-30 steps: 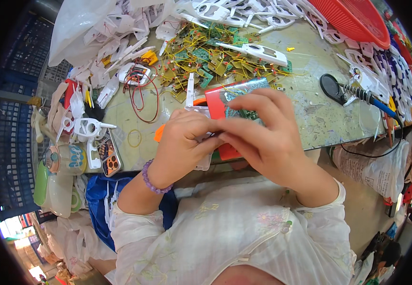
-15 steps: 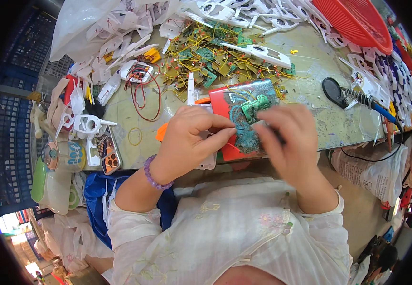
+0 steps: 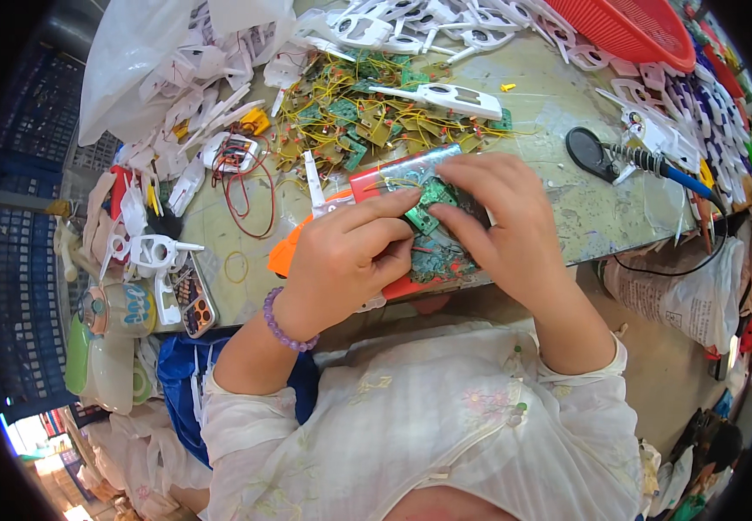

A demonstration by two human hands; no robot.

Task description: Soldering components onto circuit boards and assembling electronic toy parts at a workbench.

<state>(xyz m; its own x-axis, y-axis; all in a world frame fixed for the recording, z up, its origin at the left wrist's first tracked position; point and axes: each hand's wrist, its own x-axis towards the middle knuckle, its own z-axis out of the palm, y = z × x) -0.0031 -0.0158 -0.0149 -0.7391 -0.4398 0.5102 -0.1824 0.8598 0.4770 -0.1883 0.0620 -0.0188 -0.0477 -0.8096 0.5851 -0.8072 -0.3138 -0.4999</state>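
A small green circuit board (image 3: 429, 207) is held between my hands, above a red booklet with a dark patterned cover (image 3: 445, 263). The index finger and thumb of my left hand (image 3: 341, 247) are bent at the board's left edge; a thin red strand shows just below them. My right hand (image 3: 510, 217) has its thumb and fingers closed around the right side of the board. Beside my left hand lie an orange piece (image 3: 284, 258) and a white plastic part (image 3: 314, 180). Beyond my hands is a heap of circuit boards with yellow wires (image 3: 367, 122).
White plastic housings (image 3: 393, 26) are piled at the back, near a red basket (image 3: 640, 30). A soldering iron with a blue handle (image 3: 688, 181) rests in its coiled holder on the right. Red wire (image 3: 235, 208) and a phone (image 3: 195, 304) lie to the left.
My right hand has come in and closed on the circuit board, which now sits nearer my left fingers. My left hand has shifted up to the board's edge. The whole view has moved slightly.
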